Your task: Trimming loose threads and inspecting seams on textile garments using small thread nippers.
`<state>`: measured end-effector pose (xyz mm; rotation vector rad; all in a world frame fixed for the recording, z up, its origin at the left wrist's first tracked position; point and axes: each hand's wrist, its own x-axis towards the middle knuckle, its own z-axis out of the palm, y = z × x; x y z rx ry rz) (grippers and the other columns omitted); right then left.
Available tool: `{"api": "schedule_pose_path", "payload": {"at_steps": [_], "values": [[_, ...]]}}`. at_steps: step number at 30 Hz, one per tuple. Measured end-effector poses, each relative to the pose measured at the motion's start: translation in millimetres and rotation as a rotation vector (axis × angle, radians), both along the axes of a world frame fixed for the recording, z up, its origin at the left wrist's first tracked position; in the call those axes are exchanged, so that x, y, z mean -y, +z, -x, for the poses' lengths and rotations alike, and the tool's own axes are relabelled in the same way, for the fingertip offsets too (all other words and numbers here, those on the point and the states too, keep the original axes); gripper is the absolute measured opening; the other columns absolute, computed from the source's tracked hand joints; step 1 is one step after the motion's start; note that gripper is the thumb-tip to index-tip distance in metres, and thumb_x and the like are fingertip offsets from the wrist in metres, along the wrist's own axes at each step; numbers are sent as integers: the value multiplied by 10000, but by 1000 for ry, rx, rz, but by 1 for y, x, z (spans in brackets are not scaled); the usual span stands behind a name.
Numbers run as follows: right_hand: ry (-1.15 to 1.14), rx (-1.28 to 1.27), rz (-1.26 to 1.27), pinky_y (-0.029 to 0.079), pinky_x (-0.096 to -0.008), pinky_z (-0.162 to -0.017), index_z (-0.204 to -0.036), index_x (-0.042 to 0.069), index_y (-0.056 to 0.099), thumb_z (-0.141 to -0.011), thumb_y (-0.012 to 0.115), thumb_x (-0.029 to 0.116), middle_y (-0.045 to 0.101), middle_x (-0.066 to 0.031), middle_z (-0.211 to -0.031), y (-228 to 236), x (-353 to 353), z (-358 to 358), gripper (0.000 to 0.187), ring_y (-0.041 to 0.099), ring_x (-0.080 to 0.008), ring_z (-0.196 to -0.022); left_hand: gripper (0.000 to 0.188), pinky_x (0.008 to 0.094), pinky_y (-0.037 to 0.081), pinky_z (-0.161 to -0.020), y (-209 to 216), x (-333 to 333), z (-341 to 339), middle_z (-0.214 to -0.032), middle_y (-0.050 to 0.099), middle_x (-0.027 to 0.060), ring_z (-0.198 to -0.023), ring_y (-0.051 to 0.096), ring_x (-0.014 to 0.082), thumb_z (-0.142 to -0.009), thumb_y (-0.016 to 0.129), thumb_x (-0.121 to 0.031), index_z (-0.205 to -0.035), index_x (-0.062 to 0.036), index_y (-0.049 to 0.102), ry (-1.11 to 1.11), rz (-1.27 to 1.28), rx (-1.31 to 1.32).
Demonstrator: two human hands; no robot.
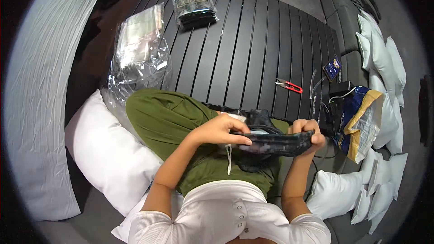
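Note:
In front of my lap, a dark piece of fabric (276,145) with a blocky grey pattern is stretched sideways between both hands. My left hand (222,129) pinches its left end, thumb on the near side and fingers behind. At the right end, the fingers of my right hand (309,133) are curled over the fabric's edge. More black cloth (261,118) hangs behind and below the band-like part. A pale bluish patch shows inside the fold; I cannot tell what it is.
On the black slatted table (235,40) lie a stack of plastic-wrapped packets (195,10), a clear bag of folded fabric (138,40) and red-handled thread snips (289,86). A blue-and-yellow sack (361,122) stands at right. White pillows (113,149) lie on both sides.

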<state>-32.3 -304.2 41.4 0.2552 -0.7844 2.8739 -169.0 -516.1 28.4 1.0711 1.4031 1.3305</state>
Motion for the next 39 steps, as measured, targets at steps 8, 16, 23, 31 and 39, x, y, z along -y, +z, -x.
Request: {"api": "schedule_pose_path", "payload": {"at_steps": [8,16,23,31,39], "values": [[442,58,-1300,421,-253,-746,-1127,-8,476,-672,731,236,524,-78,-1039,11,-9,5,576,546,-158,-826,240,198,287,-441,9,-7,-4,-567,503,-54,-509,362,13,-798,621,-217,-783,22,637,-74,159,179],[283,230,-947,356,-223,-531,-676,-26,545,-754,613,95,532,-38,-625,1,4,0,159,465,-79,-602,195,186,264,-431,7,-15,-3,-565,489,-76,-505,358,-7,-784,635,-193,-789,2,649,-141,239,229],[231,-141,-98,214,-330,-456,-460,44,353,-616,574,130,371,-88,-438,-15,-19,-11,284,308,-183,-414,158,193,260,-415,6,-5,9,-533,482,-67,-480,353,0,-751,665,-151,-778,4,649,-225,166,151],[313,199,-1016,361,-341,-889,-1074,-32,486,-620,737,292,482,-157,-1141,4,-8,-7,611,476,-270,-1046,140,183,294,-441,19,-16,0,-569,520,-56,-513,381,-1,-758,658,-135,-794,0,649,-245,177,226],[293,3,-836,395,-374,-579,-605,-21,504,-690,678,152,538,-103,-619,-3,5,1,260,504,-249,-590,189,190,288,-440,18,-21,-5,-573,476,-61,-521,362,10,-805,612,-175,-789,13,621,-359,224,217]]}}
